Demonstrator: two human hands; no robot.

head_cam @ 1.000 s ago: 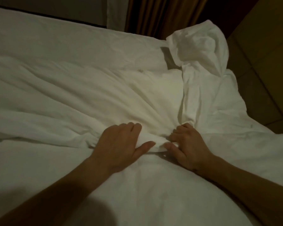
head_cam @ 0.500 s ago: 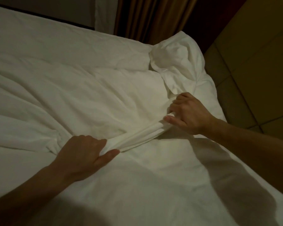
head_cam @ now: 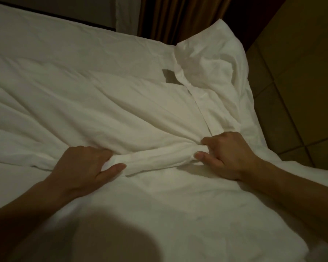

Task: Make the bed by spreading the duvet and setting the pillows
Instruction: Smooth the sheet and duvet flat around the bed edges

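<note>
A white duvet (head_cam: 95, 110) lies rumpled across the bed, its near edge bunched into a thick roll that runs between my hands. My left hand (head_cam: 85, 167) grips the left end of that roll, thumb underneath and fingers curled over. My right hand (head_cam: 225, 154) grips the right end, with the fabric pinched between thumb and curled fingers. A crumpled corner of the duvet (head_cam: 212, 59) is heaped up at the far right of the bed. No pillow is in view.
The white bed sheet (head_cam: 169, 214) covers the mattress near me. Brown curtains (head_cam: 178, 17) hang behind the bed's far right corner. A tiled floor (head_cam: 301, 91) lies along the right side of the bed. My shadow falls on the sheet at bottom left.
My hands, close together a second ago, have spread apart along the duvet's bunched edge. My right hand has come back down toward me since half a second ago.
</note>
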